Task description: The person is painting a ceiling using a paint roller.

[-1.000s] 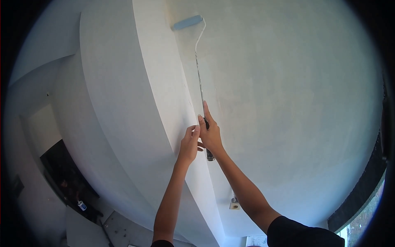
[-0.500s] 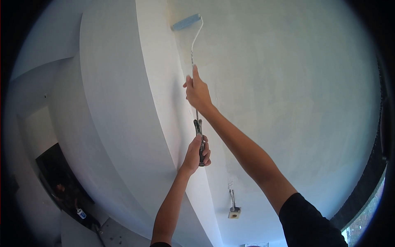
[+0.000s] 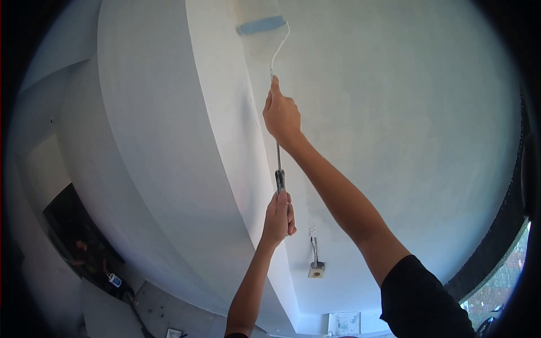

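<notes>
A pale blue paint roller (image 3: 261, 25) rests against the pale wall (image 3: 406, 129), close to the corner with a white projecting band (image 3: 214, 96). Its bent white frame runs down to a long metal rod and a dark handle (image 3: 280, 180). My right hand (image 3: 282, 112) is closed on the upper rod, index finger pointing up along it. My left hand (image 3: 277, 217) is wrapped round the handle below, fingers curled. An electrical box with short conduit (image 3: 316, 269) sits on the wall, below and right of my left hand.
At the lower left a person (image 3: 84, 253) is in a dark opening, holding a white-and-blue container (image 3: 114, 279). A dark-edged opening (image 3: 499, 265) curves along the right. A white tray (image 3: 344, 324) with a speckled interior lies at the bottom.
My right hand has moved up from the handle onto the rod, and my left hand has closed round the handle. The roller has shifted slightly up, then right.
</notes>
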Available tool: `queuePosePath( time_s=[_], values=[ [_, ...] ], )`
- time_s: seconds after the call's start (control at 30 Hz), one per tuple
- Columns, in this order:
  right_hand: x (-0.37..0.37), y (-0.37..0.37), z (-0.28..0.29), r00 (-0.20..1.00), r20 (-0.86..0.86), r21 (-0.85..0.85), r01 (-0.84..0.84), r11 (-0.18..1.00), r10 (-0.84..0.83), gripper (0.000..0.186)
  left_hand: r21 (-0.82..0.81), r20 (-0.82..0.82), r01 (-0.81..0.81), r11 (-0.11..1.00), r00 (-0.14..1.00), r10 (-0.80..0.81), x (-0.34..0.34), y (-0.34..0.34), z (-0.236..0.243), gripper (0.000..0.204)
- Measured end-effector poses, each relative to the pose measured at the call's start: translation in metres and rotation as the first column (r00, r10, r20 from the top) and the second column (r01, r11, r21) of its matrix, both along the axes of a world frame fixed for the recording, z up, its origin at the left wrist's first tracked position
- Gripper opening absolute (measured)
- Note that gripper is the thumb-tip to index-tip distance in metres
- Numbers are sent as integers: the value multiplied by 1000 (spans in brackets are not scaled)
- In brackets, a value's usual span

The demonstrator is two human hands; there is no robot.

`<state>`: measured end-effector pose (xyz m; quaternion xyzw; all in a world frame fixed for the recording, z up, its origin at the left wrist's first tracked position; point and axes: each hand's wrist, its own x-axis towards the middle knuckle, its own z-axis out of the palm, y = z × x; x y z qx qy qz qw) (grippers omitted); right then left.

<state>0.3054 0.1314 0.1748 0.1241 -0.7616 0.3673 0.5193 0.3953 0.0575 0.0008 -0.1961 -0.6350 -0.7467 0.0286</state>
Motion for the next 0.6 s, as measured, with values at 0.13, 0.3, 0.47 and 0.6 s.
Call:
queuePosePath(
  time_s=[0.13,0.3,0.47,0.6],
  values=[
    [-6,13,42,988,-130,-17,79,997,-80,39,-33,-61,-7,999,998,5,0,11,40,42],
    [9,9,-8,990,-77,52,124,991,-120,42,24,13,-32,999,999,32,16,24,-10,41],
    [32,-1,-31,998,-6,52,70,996,-69,45,5,54,-51,999,997,50,43,8,-30,42],
    [48,-13,25,990,-108,-8,87,996,-87,44,-15,-36,-59,998,998,58,54,-7,32,44]
  ],
)
